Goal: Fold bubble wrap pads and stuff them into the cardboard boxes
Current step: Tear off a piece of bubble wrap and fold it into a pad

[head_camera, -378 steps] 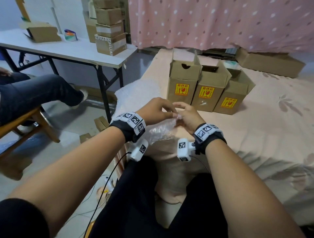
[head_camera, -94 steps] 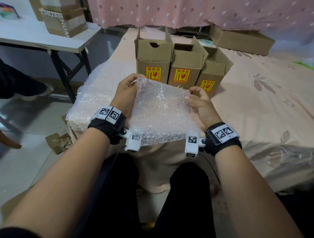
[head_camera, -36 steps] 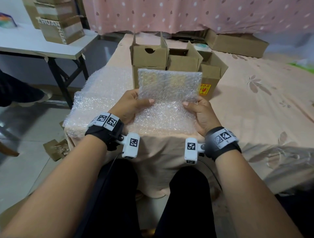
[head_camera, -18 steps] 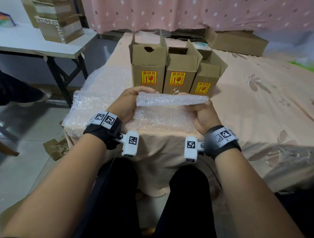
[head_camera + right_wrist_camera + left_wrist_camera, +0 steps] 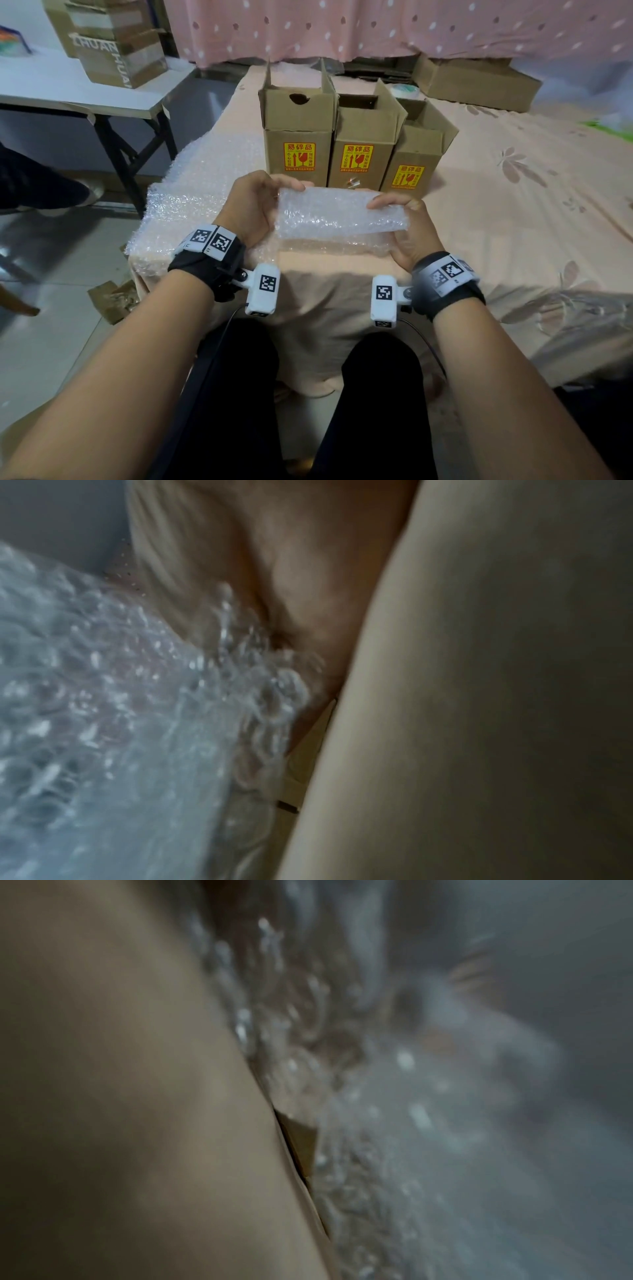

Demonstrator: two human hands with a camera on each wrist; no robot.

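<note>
The clear bubble wrap pad [image 5: 340,214], upright a second ago, now lies folded over into a flat double strip. The left hand [image 5: 251,205] grips its left end, fingers curled round it; the right hand [image 5: 409,228] pinches its right end. Just beyond the pad stand three open brown cardboard boxes [image 5: 363,137] with yellow labels, side by side.

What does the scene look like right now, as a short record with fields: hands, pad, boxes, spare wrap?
left hand: grips the left end of the pad
right hand: grips the right end
pad: clear folded bubble wrap pad, held level above the peach bedsheet
boxes: three upright brown cardboard boxes with yellow fragile labels, flaps open, in a row behind the pad
spare wrap: loose bubble wrap pile left of the hands
</note>
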